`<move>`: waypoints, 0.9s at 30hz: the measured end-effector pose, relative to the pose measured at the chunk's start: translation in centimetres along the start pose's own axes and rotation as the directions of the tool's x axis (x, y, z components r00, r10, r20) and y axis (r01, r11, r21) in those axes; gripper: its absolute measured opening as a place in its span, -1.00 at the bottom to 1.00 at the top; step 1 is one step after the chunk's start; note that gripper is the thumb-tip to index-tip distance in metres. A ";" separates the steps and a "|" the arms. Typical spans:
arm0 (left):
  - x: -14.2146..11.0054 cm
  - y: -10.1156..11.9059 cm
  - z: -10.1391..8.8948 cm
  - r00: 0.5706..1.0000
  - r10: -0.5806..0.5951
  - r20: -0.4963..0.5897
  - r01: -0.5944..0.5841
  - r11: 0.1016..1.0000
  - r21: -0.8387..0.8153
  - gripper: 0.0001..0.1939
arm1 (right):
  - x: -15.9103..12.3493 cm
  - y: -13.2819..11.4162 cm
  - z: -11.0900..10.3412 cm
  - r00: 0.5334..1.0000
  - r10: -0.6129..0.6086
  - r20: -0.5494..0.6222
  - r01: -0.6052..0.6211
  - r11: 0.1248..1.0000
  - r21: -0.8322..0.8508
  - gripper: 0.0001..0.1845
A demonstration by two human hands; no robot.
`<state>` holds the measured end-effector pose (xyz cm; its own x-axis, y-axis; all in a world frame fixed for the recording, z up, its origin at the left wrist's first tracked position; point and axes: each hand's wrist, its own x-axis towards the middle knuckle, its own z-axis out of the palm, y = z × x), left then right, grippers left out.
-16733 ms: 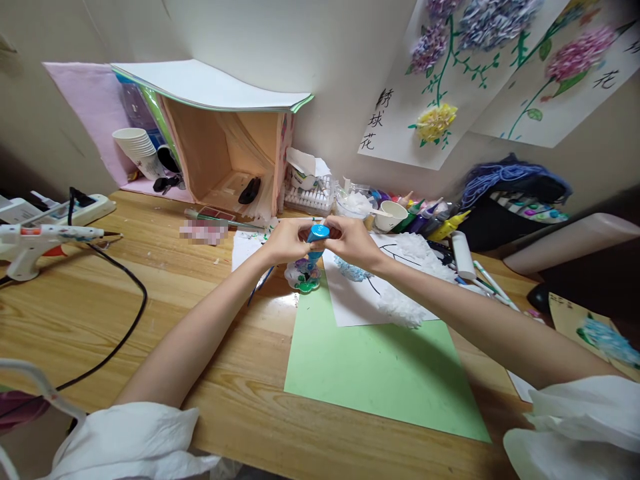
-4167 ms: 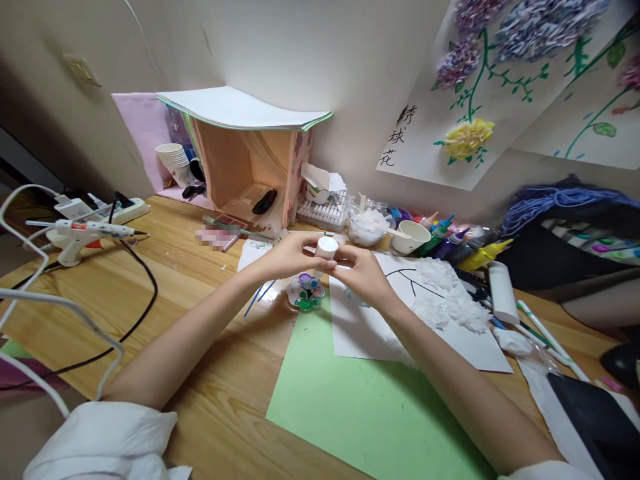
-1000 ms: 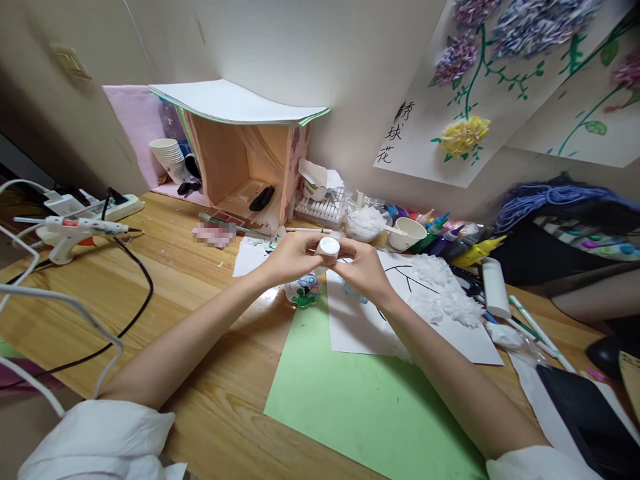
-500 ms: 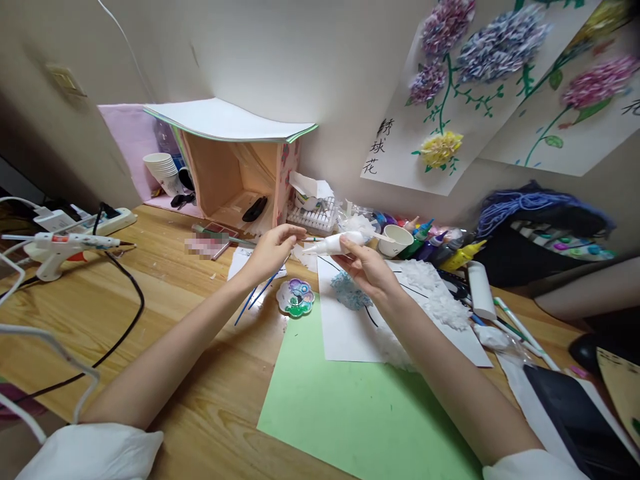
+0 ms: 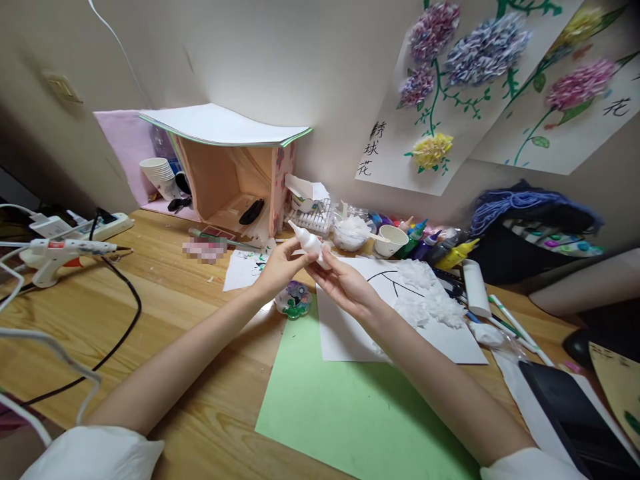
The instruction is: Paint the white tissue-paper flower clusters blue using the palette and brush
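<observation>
A white squeeze bottle [image 5: 306, 239] with a pointed nozzle is held up above the desk, tilted with its tip up and to the left. My right hand [image 5: 345, 283] is closed round its lower part. Against its left side, the fingers of my left hand [image 5: 280, 270] grip the bottle too. Below my hands lies a flower-shaped paint palette [image 5: 295, 308] with green and purple paint. A white sheet [image 5: 345, 340] with black drawn stems carries white crumpled paper clusters [image 5: 430, 297]. Under it is a green sheet [image 5: 320, 413]. My right hand hides the blue cluster.
A hot glue gun [image 5: 60, 253] and cables are at the left. An open box [image 5: 225, 180] stands against the wall. Along the back are a bowl of white paper bits [image 5: 351, 232], a paper cup [image 5: 391, 240] and paint bottles [image 5: 457, 253]. A black tablet [image 5: 575, 413] lies right.
The bottle has moved down and left and turned from lying level to nozzle up. My left hand, apart from it before, now grips it. The view has shifted slightly.
</observation>
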<state>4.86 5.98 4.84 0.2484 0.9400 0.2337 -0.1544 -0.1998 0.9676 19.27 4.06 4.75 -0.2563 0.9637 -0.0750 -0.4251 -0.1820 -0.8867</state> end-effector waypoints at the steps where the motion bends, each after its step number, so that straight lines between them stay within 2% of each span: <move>1: 0.1 0.1 -0.2 1.000 -0.006 -0.017 0.006 1.000 0.012 -0.41 | -0.1 -0.1 0.1 1.000 -0.008 0.020 0.009 0.999 -0.047 -0.57; 3: 0.3 0.2 -0.5 0.998 -0.025 -0.050 0.027 0.999 0.044 -0.37 | -0.2 -0.3 0.0 0.998 -0.056 0.028 0.060 0.980 -0.187 -0.51; 7: 0.4 0.2 -0.8 0.996 -0.045 -0.076 0.052 0.995 0.085 -0.37 | -0.1 -0.3 -0.3 0.983 -0.180 0.022 0.171 0.877 -0.448 -0.50; 11: 0.3 0.1 -0.8 0.995 -0.058 -0.076 0.066 0.992 0.107 -0.38 | -0.1 0.0 -0.3 0.984 -0.176 0.011 0.149 0.800 -0.581 -0.54; 14: 0.3 0.0 -0.8 0.994 -0.062 -0.085 0.073 0.989 0.130 -0.38 | -0.1 0.3 -0.3 0.984 -0.176 -0.015 0.127 0.764 -0.632 -0.58; 19: 0.4 0.1 -0.7 0.994 -0.058 -0.097 0.073 0.984 0.161 -0.38 | 0.1 0.2 -0.5 0.991 -0.136 0.003 0.106 0.756 -0.646 -0.63; 23: 0.3 0.3 -0.6 0.993 -0.056 -0.106 0.075 0.980 0.184 -0.42 | -0.1 -1.2 -0.8 0.995 -0.090 0.047 0.093 0.626 -0.774 -0.69; 25: 0.1 0.5 -0.4 0.993 -0.053 -0.107 0.076 0.971 0.227 -0.47 | -0.4 -2.2 -0.8 0.992 -0.097 0.076 0.120 0.610 -0.783 -0.74; 27: 0.1 0.7 -0.1 0.994 -0.046 -0.103 0.073 0.960 0.269 -0.51 | -0.5 -3.0 -0.9 0.988 -0.128 0.089 0.150 0.625 -0.766 -0.70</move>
<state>4.74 5.97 5.53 0.1552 0.9718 0.1774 0.1272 -0.1977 0.9720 21.43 4.28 7.07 -0.2761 0.9578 0.0802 0.3613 0.1807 -0.9148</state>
